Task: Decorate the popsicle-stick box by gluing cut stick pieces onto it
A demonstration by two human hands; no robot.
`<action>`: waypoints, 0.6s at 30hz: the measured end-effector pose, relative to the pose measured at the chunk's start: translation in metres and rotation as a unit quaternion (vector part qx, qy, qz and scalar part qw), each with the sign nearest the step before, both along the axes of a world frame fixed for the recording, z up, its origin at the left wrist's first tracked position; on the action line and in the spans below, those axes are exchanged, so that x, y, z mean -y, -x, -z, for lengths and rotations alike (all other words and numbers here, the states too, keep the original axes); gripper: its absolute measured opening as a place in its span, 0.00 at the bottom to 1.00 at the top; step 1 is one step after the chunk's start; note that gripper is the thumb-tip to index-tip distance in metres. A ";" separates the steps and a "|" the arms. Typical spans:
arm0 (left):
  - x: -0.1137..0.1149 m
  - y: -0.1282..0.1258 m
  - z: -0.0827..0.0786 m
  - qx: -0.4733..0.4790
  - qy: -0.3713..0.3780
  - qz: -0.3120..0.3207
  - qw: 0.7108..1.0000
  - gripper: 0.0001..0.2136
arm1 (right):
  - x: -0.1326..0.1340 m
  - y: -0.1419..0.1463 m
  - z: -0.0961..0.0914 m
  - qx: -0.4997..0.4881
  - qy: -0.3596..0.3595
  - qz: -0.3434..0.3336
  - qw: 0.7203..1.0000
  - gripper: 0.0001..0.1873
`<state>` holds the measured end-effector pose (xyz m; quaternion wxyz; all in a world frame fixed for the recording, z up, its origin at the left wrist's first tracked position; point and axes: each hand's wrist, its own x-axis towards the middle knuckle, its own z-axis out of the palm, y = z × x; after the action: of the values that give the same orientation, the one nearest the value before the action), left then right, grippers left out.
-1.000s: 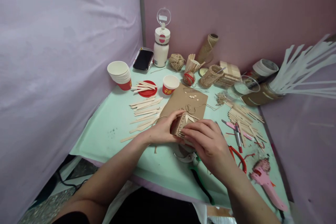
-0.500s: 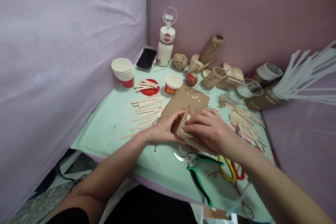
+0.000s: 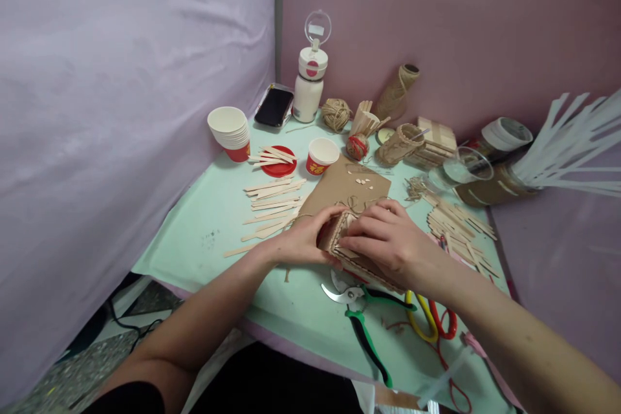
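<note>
My left hand (image 3: 306, 239) is wrapped round the left end of a small cardboard box (image 3: 334, 233) edged with twine. The box is tilted toward me, just above the table's near part. My right hand (image 3: 395, 239) lies over its upper face, fingers bent together, fingertips pressed on a short pale piece of wooden stick (image 3: 350, 251). The fingers hide much of that face and part of the piece. Below the box lie green-handled pruning shears (image 3: 356, 310), blades apart. Scissors with yellow and red handles (image 3: 427, 320) rest beside them, partly under my right forearm.
Flat wooden sticks (image 3: 272, 207) lie left of a brown cardboard sheet (image 3: 330, 191), others (image 3: 456, 226) at right. Behind stand paper cups (image 3: 323, 158), a red lid (image 3: 279, 169), a white bottle (image 3: 308, 97), a phone (image 3: 275, 107) and a twine ball (image 3: 336, 115). Red cord (image 3: 453, 388) trails near the front edge.
The view has shifted slightly, so the things at the back and right appear a little further right. Both hands keep their places on the box; my right fingers have barely moved.
</note>
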<state>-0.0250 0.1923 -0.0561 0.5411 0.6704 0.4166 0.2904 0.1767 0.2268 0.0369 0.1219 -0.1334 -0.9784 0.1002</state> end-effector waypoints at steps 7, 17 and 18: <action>-0.001 -0.001 0.003 -0.008 -0.001 -0.006 1.000 0.46 | 0.005 -0.003 0.005 -0.012 -0.091 -0.009 0.996 0.09; 0.001 -0.001 -0.002 0.003 -0.001 -0.007 1.000 0.42 | 0.016 -0.016 0.006 -0.023 -0.068 0.003 0.997 0.13; 0.001 -0.001 -0.002 0.003 -0.002 -0.008 1.000 0.41 | 0.017 -0.016 0.007 -0.022 -0.069 0.002 0.997 0.13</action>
<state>-0.0237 0.1911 -0.0545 0.5381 0.6674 0.4200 0.2976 0.1930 0.2100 0.0301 0.1524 -0.1242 -0.9799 0.0350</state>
